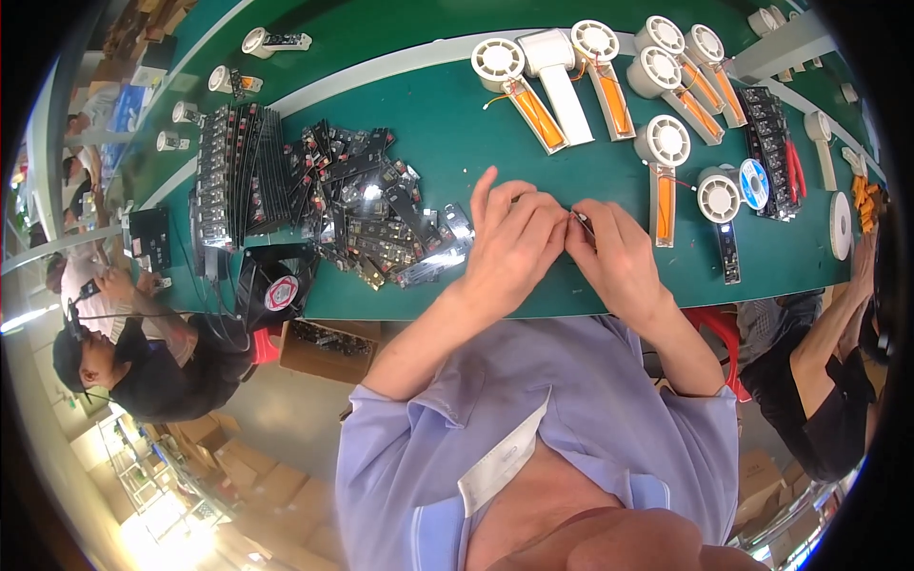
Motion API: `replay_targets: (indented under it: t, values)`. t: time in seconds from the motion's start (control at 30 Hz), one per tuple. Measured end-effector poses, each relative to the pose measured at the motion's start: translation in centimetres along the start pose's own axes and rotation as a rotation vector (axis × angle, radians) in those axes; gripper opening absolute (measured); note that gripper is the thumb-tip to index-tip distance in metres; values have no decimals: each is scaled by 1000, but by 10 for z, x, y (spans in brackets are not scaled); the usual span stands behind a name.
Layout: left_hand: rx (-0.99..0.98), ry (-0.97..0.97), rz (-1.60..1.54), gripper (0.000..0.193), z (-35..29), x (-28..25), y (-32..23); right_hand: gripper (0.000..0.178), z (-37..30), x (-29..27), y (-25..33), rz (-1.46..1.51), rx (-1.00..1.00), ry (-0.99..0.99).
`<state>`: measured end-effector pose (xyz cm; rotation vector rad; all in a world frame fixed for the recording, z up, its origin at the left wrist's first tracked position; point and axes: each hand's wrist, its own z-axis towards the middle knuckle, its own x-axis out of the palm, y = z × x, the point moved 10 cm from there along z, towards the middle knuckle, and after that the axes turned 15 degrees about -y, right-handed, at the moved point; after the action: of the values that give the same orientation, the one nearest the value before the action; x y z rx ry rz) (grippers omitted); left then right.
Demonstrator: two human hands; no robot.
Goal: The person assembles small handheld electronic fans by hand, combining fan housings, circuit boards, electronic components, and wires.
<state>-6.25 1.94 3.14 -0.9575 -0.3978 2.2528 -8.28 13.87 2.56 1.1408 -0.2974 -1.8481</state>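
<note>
A green worktop [419,100] fills the head view. Near its close edge, the right hand [617,255] pinches a small dark part [584,224], mostly hidden; the left hand [514,238] meets it with bent fingers, its hold impossible to tell. A slack pinch could drop the part; a leftward elbow could scatter the loose circuit boards [367,209]; a rightward swing could knock the open-handled fan [664,143].

A square black fan [276,288] is at the near left edge of the green worktop [428,109], beside an open cardboard box [324,354] below. Toward the right are a blue-labelled spool [754,181], a red-handled tool [792,167] and a white roll [839,211]. A black-clad co-worker [162,371] is at left.
</note>
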Motion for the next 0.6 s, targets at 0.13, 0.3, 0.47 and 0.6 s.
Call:
replay_targets:
  t: [0.13, 0.3, 0.47, 0.6]
  values:
    - [21, 5, 5, 24, -2, 1, -2, 28, 4, 1, 1, 31, -34, 25]
    - [67, -35, -21, 27, 1, 2, -1, 25, 5, 8, 0, 6, -76, 90]
    - [78, -17, -40, 28, 2, 3, -3, 26, 6, 8, -1, 19, -72, 85]
    - [69, -54, -34, 29, -1, -1, -5, 25, 7, 8, -1, 75, -46, 120]
